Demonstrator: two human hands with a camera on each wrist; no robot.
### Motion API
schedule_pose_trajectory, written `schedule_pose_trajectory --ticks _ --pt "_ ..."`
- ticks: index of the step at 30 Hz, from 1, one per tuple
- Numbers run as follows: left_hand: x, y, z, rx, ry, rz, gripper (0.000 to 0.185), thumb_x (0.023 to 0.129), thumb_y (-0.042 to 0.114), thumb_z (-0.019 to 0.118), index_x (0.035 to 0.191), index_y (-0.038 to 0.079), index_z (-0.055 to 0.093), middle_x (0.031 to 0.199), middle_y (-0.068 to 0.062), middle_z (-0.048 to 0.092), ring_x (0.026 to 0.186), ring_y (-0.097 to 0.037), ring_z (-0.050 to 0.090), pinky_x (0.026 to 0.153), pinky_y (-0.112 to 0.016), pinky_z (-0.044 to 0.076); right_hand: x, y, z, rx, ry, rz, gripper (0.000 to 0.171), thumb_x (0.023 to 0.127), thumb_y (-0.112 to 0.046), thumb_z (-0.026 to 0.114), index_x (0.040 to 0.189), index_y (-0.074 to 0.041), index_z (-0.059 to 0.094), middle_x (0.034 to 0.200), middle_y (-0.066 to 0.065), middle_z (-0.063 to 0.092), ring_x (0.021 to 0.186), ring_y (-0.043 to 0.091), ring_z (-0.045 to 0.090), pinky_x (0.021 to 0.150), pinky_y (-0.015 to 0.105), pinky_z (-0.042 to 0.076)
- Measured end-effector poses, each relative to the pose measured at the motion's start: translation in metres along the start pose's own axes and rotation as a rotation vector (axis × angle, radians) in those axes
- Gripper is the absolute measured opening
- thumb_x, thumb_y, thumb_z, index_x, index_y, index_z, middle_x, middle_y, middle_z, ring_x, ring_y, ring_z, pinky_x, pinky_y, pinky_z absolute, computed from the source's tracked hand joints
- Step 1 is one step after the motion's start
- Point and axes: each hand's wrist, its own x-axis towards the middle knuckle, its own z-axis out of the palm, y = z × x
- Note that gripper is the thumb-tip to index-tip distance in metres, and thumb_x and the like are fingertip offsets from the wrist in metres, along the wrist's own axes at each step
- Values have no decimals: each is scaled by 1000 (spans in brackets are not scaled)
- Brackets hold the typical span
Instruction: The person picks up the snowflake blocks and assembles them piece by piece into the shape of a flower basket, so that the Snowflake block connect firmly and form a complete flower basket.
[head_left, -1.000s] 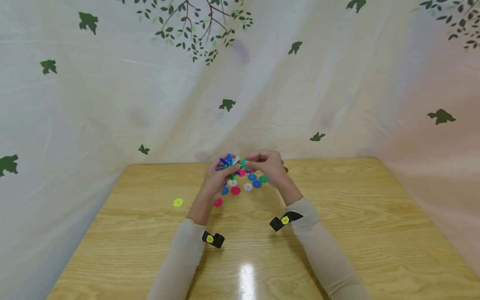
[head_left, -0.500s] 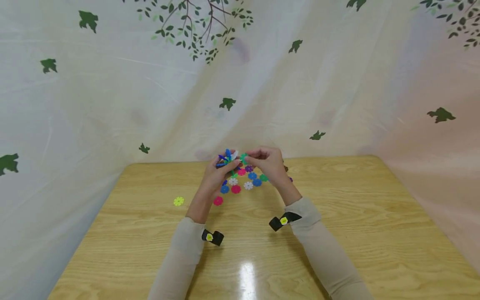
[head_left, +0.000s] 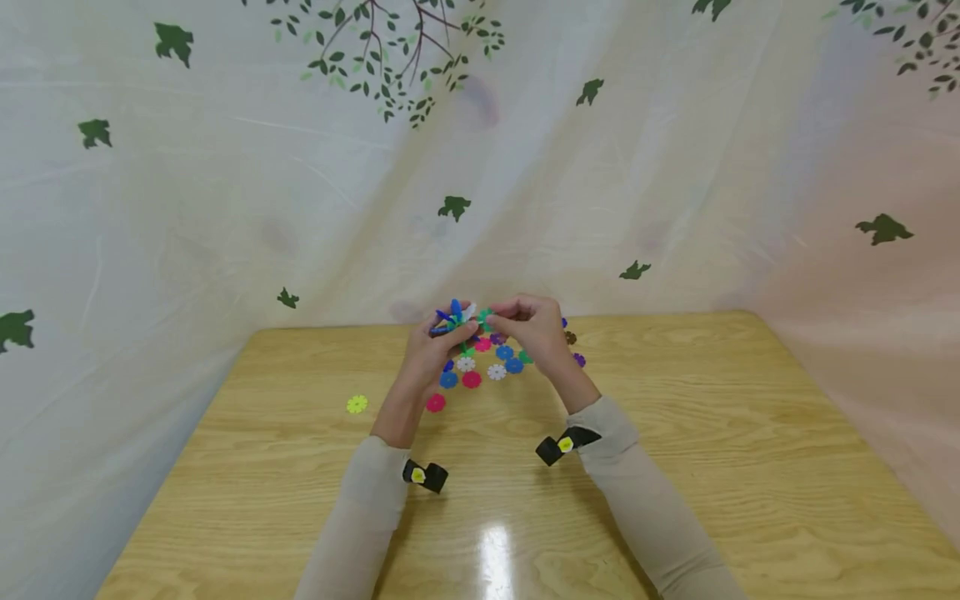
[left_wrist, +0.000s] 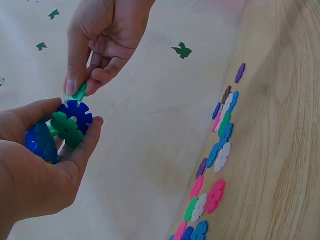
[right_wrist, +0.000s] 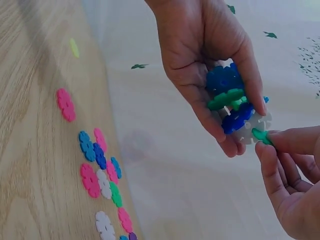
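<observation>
My left hand [head_left: 431,354] grips a cluster of interlocked flower-shaped plastic discs [right_wrist: 225,82], blue, green and white, above the far part of the table. Between the thumb and fingertips of my right hand [head_left: 536,329] is a single green notched disc [right_wrist: 261,136]. In the right wrist view this green disc meets the edge of the white disc [right_wrist: 255,122] of the cluster. The left wrist view has it just above a dark blue disc [left_wrist: 75,114]. Whether its slot is engaged, I cannot tell.
Several loose discs lie below the hands on the wooden table [head_left: 675,467], among them a pink disc [head_left: 472,380] and a white disc [head_left: 497,372]. A yellow disc [head_left: 357,404] sits apart at the left. Behind the table hangs a printed cloth [head_left: 360,183].
Both hands have risen slightly since a second ago. The green disc in my right hand has shifted a little left, closer to the cluster, over the last half second.
</observation>
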Motion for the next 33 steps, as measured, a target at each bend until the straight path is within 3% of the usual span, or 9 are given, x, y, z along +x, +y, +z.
schedule_pose_trajectory --ticks 8,12,15,19,24,28,33 --pt "4 -5 -2 -112 71 -13 40 97 7 68 135 4 56 122 -9 67 100 -10 71 94 -25 58 0 5 5 20 -36 87 22 92 -3 73 108 12 68 84 3 71 70 11 69 67 26 61" --pt "5 -7 -1 -152 106 -17 42 96 6 69 136 0 55 130 -19 64 91 -8 72 88 -24 60 -1 1 2 -45 -100 145 24 94 -6 72 112 9 68 88 8 73 73 11 70 80 44 63" --pt "5 -6 -1 -155 119 -22 42 96 7 69 135 -3 56 122 -14 68 86 -8 71 84 -24 61 2 -2 -9 -144 -191 175 26 97 -13 70 116 4 69 95 13 75 79 14 71 84 47 62" --pt "6 -3 -4 -116 126 -54 43 97 13 70 134 -1 55 104 -2 70 86 -8 69 90 -28 60 9 -7 -34 -320 -318 192 30 98 -19 68 120 2 69 102 17 75 85 22 72 75 32 61" --pt "5 0 -8 -102 91 -83 45 100 16 67 140 1 53 104 1 71 87 -9 68 90 -28 59 17 -7 -68 -540 -444 203 25 98 -14 68 114 5 69 95 17 75 74 17 66 64 26 54" --pt "5 3 -11 -101 52 -103 40 100 17 67 137 4 57 99 3 71 86 -9 68 83 -23 60 18 6 -92 -676 -504 231 19 94 -7 70 107 7 70 97 22 75 77 19 69 71 33 58" --pt "4 4 -11 -111 -9 -104 36 101 13 64 134 2 57 98 6 73 92 -10 68 89 -26 60 13 25 -119 -852 -504 273 23 92 -8 73 107 9 69 106 24 72 93 31 70 81 41 59"
